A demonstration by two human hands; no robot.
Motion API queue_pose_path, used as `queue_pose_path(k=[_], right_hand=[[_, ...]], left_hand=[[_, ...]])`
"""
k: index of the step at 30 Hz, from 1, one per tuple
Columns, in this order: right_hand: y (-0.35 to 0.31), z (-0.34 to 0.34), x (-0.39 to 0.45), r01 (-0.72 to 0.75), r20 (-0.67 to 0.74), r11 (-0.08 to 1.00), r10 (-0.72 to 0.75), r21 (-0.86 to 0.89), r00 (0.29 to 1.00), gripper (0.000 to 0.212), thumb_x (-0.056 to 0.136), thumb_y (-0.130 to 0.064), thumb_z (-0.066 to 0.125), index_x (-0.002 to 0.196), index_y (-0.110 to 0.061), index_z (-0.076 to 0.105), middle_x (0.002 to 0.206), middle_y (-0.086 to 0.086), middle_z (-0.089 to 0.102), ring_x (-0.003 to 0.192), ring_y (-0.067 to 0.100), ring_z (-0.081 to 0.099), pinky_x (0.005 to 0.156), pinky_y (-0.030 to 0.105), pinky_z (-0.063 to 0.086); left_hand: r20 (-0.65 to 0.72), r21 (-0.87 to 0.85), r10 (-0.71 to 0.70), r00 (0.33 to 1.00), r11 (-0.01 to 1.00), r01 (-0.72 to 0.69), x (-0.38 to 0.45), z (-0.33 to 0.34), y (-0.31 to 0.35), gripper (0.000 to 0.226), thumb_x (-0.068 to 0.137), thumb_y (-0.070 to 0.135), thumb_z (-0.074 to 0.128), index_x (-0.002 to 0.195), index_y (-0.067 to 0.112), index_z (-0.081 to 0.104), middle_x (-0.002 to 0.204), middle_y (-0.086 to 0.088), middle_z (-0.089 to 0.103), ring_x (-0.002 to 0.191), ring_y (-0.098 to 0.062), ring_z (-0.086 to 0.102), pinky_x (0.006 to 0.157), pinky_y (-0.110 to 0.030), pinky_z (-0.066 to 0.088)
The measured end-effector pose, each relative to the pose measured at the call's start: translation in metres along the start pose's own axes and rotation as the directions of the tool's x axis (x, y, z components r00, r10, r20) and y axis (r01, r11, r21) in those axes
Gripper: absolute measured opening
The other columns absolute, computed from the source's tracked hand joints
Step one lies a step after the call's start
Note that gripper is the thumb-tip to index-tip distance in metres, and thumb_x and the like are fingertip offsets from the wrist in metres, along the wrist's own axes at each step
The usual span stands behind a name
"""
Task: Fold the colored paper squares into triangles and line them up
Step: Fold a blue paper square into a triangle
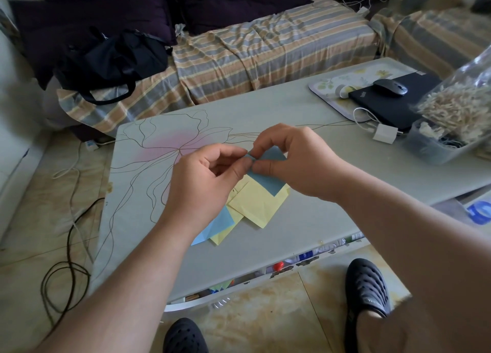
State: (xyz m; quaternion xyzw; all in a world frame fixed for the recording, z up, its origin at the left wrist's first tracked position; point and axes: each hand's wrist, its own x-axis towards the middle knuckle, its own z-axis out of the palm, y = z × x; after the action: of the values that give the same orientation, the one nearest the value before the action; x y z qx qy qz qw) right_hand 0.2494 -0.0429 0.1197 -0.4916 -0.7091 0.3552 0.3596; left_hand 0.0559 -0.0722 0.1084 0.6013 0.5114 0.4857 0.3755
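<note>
A dark blue paper square is held up at the centre of the frame, just above the tabletop, with its upper corner caught between both hands. The left hand pinches that corner between thumb and forefinger, its other fingers curled loosely into the palm. The right hand meets it from the other side, its grip also a thumb-and-forefinger pinch on the same corner, so the fingertips of the two hands touch. The lower part of the blue sheet hangs down between the hands and overlaps the papers below.

Directly beneath lies a loose pile of yellow paper pieces, creased and overlapping, and a light blue paper piece pokes out from under them toward the lower left. How many of these are already triangles cannot be told.

The tabletop is pale grey with a pink flower drawn in thin lines at its left end. At the upper right sit a floral tray, a black laptop with a mouse on it, a white charger, and a clear container under a bag of pale strands. Behind is a striped sofa cover with a black bag on it. Two black clogs show at the bottom of the frame.
</note>
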Motion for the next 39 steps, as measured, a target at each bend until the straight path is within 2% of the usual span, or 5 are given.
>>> queue_pose_path(k=[3,10,18,30,39], right_hand=[[-0.002,0.002,0.001,0.003,-0.044,0.998,0.000,0.067,0.999,0.012,0.078,-0.034,0.089,0.081,-0.034,0.077,0.110,-0.014,0.066,0.098,0.001,0.062,0.086,0.024,0.049],[-0.004,0.005,0.003,-0.082,-0.115,0.967,0.112,0.240,0.987,0.024,0.079,-0.023,0.090,0.071,-0.041,0.076,0.123,-0.009,0.060,0.114,0.014,0.061,0.092,0.031,0.051],[-0.009,0.004,0.000,-0.146,-0.007,0.877,0.167,0.458,0.986,0.016,0.083,-0.016,0.086,0.073,-0.023,0.075,0.089,-0.001,0.070,0.078,0.012,0.062,0.071,0.026,0.045],[-0.021,0.009,-0.002,-0.143,-0.087,0.932,0.182,0.334,0.980,0.013,0.074,-0.041,0.081,0.070,-0.030,0.074,0.110,-0.008,0.063,0.089,0.009,0.063,0.067,0.025,0.048],[-0.019,0.010,-0.004,-0.079,-0.115,0.975,0.104,0.205,0.988,0.017,0.092,-0.033,0.077,0.076,-0.033,0.072,0.106,-0.009,0.067,0.094,0.012,0.064,0.074,0.027,0.049]], left_hand=[[-0.036,-0.126,-0.018,0.999,0.992,0.013,0.000,0.005,0.002,0.018,0.088,0.013,0.080,0.095,0.029,0.077,0.082,-0.001,0.080,0.078,-0.022,0.077,0.077,-0.027,0.061],[0.005,-0.271,-0.019,1.000,0.962,0.020,0.000,0.008,0.005,0.028,0.087,-0.003,0.077,0.099,0.023,0.078,0.093,-0.002,0.081,0.082,-0.017,0.075,0.085,-0.032,0.062],[-0.064,-0.308,-0.005,0.998,0.951,-0.015,-0.002,0.011,0.005,0.019,0.094,0.000,0.071,0.104,0.015,0.075,0.095,-0.003,0.081,0.088,-0.016,0.077,0.084,-0.032,0.062],[-0.136,-0.292,-0.025,0.990,0.956,-0.016,-0.002,0.012,0.010,0.016,0.091,0.005,0.076,0.092,0.020,0.078,0.087,-0.003,0.081,0.083,-0.015,0.076,0.093,-0.041,0.062],[-0.161,-0.268,-0.027,0.987,0.963,-0.017,-0.003,0.012,0.008,0.014,0.092,0.008,0.077,0.092,0.021,0.078,0.088,-0.006,0.081,0.087,-0.021,0.077,0.094,-0.047,0.062]])
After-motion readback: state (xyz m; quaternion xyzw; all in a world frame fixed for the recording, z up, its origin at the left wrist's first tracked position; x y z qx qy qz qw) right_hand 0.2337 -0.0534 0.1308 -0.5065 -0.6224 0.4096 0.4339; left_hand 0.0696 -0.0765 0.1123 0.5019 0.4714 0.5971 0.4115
